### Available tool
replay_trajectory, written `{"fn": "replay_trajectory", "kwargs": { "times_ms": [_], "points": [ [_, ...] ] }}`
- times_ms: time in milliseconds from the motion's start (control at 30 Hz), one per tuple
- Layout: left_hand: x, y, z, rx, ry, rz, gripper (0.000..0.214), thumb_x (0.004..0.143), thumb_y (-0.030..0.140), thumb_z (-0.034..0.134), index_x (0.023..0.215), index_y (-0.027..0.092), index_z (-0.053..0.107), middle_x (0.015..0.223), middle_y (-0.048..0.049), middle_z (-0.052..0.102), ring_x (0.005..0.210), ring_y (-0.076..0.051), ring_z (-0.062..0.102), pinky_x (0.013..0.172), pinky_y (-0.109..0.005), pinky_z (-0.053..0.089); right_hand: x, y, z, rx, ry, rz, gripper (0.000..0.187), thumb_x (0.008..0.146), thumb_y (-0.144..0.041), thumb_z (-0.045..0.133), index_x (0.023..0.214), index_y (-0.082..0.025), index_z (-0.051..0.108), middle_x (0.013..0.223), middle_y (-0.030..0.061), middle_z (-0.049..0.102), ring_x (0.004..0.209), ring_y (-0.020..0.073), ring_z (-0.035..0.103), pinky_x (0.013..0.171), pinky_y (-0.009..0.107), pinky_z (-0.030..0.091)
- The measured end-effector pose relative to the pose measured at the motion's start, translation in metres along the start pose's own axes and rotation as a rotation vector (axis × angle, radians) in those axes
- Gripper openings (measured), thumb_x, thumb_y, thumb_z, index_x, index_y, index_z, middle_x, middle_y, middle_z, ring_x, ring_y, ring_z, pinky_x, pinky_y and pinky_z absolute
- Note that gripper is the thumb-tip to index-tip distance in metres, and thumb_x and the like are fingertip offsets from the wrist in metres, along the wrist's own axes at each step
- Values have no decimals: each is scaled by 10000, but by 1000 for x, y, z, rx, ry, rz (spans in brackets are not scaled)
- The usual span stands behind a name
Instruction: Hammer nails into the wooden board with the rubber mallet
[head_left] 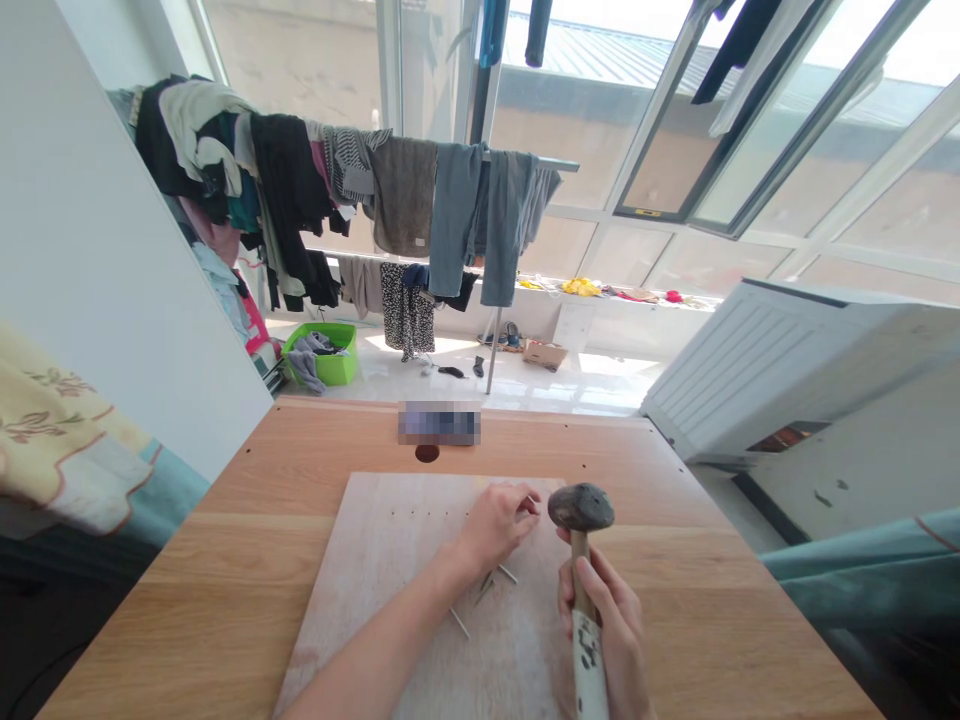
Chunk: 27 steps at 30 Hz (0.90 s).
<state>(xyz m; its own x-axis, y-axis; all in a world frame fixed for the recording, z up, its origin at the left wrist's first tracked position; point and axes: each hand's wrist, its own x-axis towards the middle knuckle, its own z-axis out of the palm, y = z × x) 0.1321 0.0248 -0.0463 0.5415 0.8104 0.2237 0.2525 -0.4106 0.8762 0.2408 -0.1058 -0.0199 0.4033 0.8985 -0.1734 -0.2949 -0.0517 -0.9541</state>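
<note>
A pale wooden board (390,570) lies on a wooden table (247,520). My left hand (495,525) rests on the board with its fingertips pinched on a small nail (531,500), held against the wood. My right hand (604,625) grips the handle of a hammer (581,520), whose dark rounded head hovers just right of the nail. A few loose nails (487,585) lie on the board under my left wrist. A row of small dots runs across the board's upper left part.
A round hole (427,453) and a blurred patch sit at the table's far edge. Beyond stand a clothes rack full of garments (420,200), a green basket (326,352), windows and a white appliance (787,370) at right. Patterned fabric (67,440) lies at left.
</note>
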Motion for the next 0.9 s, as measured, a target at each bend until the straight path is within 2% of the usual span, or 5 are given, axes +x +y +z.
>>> {"fn": "replay_trajectory", "kwargs": {
  "times_ms": [300,467,667,767,900],
  "points": [
    [1,-1,-1,-39,-25,4,288,769,90,615,1024,196,699,958,-29,754,880,-167,691,839,-257,514,6,7,-1,-46,-62,61,430,800,-521,715,1068,-188,666,601,-51,521,433,87,448,386,194,343],
    [3,6,-23,34,-81,11,265,772,136,612,1026,169,679,1014,-50,724,949,-181,663,861,-268,502,5,6,-1,-43,-40,58,480,776,-538,728,1108,-197,671,594,-57,518,429,87,443,384,194,350],
    [-9,31,-65,345,-430,37,233,666,237,741,895,225,698,902,-17,624,784,-188,603,655,-255,463,6,8,-3,-18,-48,95,465,769,-534,740,1067,-183,677,596,-58,522,422,80,448,383,189,363],
    [-16,34,-62,430,-528,21,243,593,272,812,808,238,705,836,-5,575,724,-186,574,566,-247,415,6,8,-3,-4,-23,90,486,762,-532,749,1097,-191,662,599,-63,524,420,75,441,378,180,357],
    [-18,32,-46,463,-545,25,176,553,160,806,588,196,638,796,-17,584,646,-165,542,527,-252,405,5,5,-3,-19,1,76,494,750,-548,753,1081,-195,654,592,-68,521,414,73,441,366,174,345]
  ]
}}
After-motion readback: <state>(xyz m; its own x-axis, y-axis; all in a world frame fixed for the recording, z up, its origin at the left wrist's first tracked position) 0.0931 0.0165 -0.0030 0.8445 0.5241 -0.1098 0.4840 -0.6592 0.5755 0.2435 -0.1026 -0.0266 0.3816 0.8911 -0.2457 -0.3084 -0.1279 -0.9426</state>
